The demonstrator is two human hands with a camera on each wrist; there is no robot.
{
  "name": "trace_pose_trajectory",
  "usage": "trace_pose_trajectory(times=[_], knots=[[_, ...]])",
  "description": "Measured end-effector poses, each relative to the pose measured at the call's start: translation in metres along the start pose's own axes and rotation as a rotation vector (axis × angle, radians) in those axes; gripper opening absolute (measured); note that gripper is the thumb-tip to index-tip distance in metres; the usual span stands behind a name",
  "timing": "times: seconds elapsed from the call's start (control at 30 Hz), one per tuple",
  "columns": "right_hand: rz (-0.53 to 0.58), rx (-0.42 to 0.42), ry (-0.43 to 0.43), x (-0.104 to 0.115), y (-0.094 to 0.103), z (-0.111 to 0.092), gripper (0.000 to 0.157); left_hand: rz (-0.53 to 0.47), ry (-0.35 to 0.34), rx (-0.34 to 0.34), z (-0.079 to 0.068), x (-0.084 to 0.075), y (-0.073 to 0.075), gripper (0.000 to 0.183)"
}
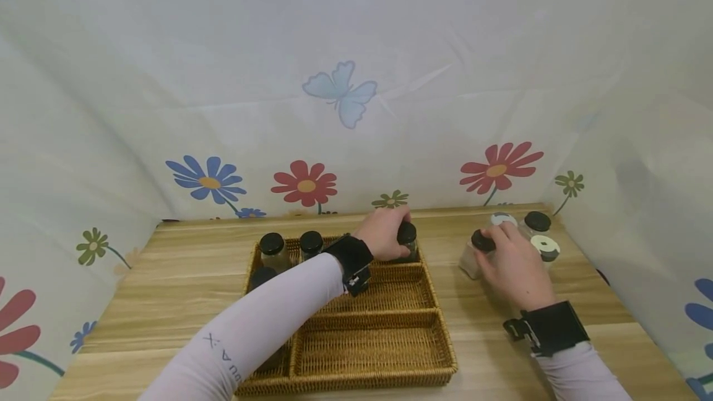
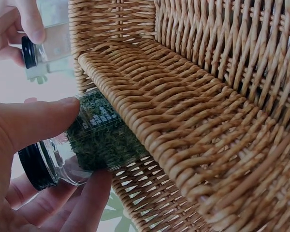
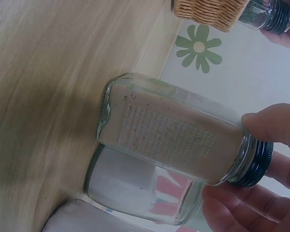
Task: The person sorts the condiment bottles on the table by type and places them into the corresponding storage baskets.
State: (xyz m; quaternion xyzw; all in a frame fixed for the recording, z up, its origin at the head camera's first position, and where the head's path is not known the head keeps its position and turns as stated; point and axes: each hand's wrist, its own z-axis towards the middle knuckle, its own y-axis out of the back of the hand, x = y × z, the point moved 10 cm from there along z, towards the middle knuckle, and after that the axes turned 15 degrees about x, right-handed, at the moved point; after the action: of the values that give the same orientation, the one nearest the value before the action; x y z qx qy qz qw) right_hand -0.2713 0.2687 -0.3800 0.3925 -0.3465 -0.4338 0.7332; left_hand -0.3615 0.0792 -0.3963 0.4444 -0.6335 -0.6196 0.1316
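My left hand [image 1: 384, 234] grips a square glass jar of dark green dried herbs [image 2: 104, 140] near its black lid, thumb on one side and fingers on the other. This jar stands in the back right compartment of a wicker basket [image 1: 448, 357], its lower part hidden behind a woven divider [image 2: 183, 145]. Right of the basket, my right hand [image 1: 515, 268] holds a glass jar of beige powder [image 3: 169, 130] by its neck and black lid. That jar tilts in the head view, its base close over the wooden table [image 1: 479, 339].
Black-lidded jars [image 1: 272, 246] stand in the basket's back and left compartments, partly hidden by my left sleeve. Beyond my right hand are a black-lidded jar [image 1: 537, 221] and jars with pale tops [image 1: 544, 245]. A flowered cloth [image 1: 356, 159] hangs along the table's back edge.
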Motion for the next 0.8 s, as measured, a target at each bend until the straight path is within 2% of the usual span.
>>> trace_pose_trajectory(times=[0.37,0.8], knots=[[0.019,0.004,-0.040,-0.0030,-0.0001,0.0011,0.036,0.010,0.007,-0.011,0.0012,0.0010,-0.0014,0.052],[0.119,0.043,-0.125,-0.0088,-0.0068,0.0009,0.041,0.006,-0.008,-0.019,-0.0017,0.0005,-0.0010,0.051]])
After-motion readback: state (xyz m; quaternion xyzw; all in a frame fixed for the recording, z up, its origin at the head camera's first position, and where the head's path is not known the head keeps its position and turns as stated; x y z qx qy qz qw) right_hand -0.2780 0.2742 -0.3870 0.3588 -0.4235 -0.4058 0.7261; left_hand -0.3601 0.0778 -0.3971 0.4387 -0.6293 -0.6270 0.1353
